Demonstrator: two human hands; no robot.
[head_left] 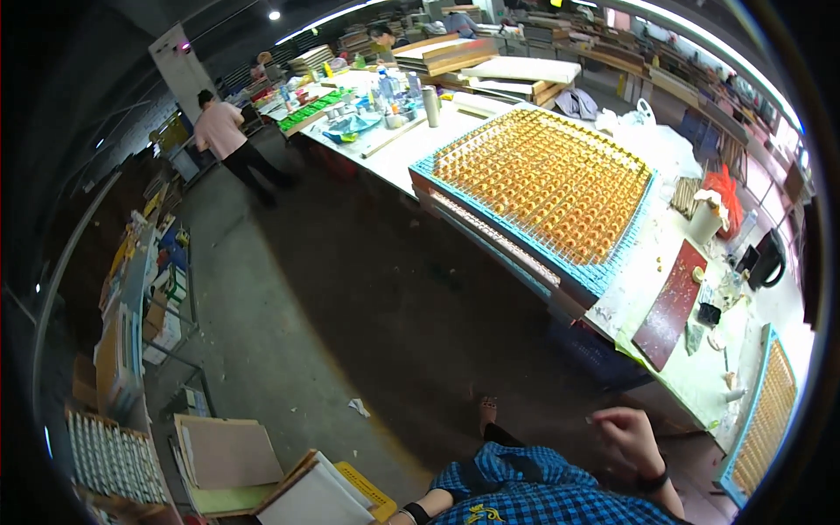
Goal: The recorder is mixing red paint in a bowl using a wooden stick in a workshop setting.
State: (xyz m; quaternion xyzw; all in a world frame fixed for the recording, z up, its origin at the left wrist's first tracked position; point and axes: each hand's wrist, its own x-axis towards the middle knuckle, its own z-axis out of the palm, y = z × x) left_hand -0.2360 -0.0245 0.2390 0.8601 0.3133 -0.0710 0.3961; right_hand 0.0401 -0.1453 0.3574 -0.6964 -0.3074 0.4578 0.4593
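Observation:
My right hand (626,436) is raised in front of my body at the lower right, a dark band on its wrist. Its fingers are curled in, and whatever they may hold is too small to make out. It touches neither the table nor the tray. My left hand (399,519) is mostly cut off by the lower edge, beside a stack of pale boards (317,495); its fingers are hidden. On the white worktable (398,147) rests a large blue-edged tray (422,166), bearing rows of small amber-coloured pieces (547,179).
A dark red board (670,306) lies on the table at right, near a white cup (705,220) and a black kettle (768,261). Another blue-framed tray (759,420) leans at far right. A yellow basket (366,490) stands lower left. A person in pink (220,128) stands across the aisle.

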